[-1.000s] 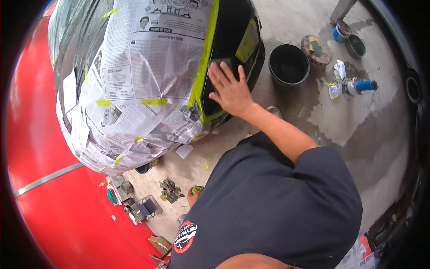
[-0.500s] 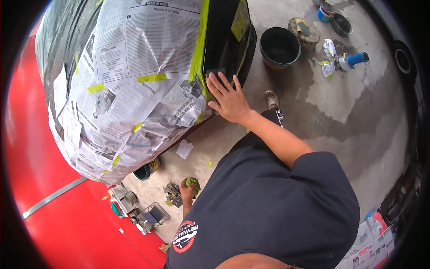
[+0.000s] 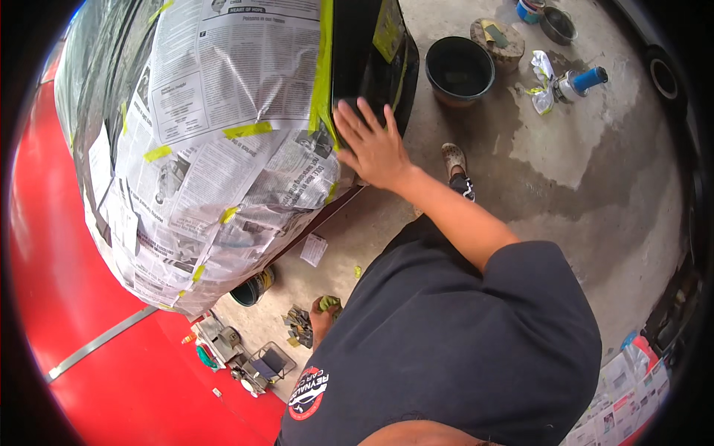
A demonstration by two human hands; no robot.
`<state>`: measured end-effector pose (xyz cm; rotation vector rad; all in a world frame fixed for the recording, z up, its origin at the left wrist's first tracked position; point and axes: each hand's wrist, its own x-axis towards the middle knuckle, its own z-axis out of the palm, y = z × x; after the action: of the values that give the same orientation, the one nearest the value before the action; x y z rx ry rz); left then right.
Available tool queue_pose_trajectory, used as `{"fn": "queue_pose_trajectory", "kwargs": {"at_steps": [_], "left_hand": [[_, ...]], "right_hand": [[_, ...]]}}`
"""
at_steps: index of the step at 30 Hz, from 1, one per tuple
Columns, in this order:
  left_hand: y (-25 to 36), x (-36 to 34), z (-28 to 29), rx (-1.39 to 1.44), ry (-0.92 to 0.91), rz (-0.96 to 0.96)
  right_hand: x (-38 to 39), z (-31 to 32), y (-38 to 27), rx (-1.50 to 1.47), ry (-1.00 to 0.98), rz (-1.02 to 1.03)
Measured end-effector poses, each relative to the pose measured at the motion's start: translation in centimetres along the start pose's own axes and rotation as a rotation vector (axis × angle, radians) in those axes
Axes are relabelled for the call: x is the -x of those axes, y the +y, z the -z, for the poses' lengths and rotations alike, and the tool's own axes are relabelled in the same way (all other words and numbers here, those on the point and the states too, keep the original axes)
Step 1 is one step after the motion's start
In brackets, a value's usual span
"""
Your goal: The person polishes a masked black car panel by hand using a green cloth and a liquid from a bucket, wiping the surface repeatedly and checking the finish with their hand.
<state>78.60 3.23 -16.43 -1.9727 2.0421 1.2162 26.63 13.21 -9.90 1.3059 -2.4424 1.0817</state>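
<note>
My right hand (image 3: pixel 375 154) lies flat with fingers spread on the glossy black panel (image 3: pixel 355 67) of a vehicle, close to the strip of yellow-green masking tape (image 3: pixel 322 82) along its edge. Whether anything thin is under the palm, I cannot tell. Newspaper sheets (image 3: pixel 216 82), taped down under clear plastic, cover the surface to the left of the panel. Down by my left side, my left hand (image 3: pixel 320 322) is closed around a crumpled green cloth (image 3: pixel 330 304); my shirt hides part of that arm.
A black bucket of water (image 3: pixel 460 70) stands on the wet concrete, beside a round stool (image 3: pixel 497 43) with sanding sheets. A blue-handled tool (image 3: pixel 580 83) and a white rag (image 3: pixel 543 74) lie right. Behind my left hand are dark scraps (image 3: pixel 299 327), a pail (image 3: pixel 253 288) and a bench grinder (image 3: pixel 229 338).
My right hand has shifted slightly left and down in the picture, still flat on the panel. The whole view has moved a little. My left hand still grips the cloth.
</note>
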Motion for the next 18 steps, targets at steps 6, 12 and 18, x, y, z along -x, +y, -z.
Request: {"fn": "queue_pose_trajectory", "kwargs": {"at_steps": [6,12,18], "left_hand": [[2.2,-0.9,-0.5,0.112,-0.068,-0.008],[3.4,-0.1,-1.3,0.199,-0.135,0.040],[1.3,-0.6,-1.9,0.149,-0.134,-0.013]], "right_hand": [[-1.9,0.2,-0.9,0.039,0.053,-0.132],[-2.4,0.8,0.4,0.092,-0.004,-0.045],[-1.0,0.1,-1.2,0.032,-0.015,-0.110]]}}
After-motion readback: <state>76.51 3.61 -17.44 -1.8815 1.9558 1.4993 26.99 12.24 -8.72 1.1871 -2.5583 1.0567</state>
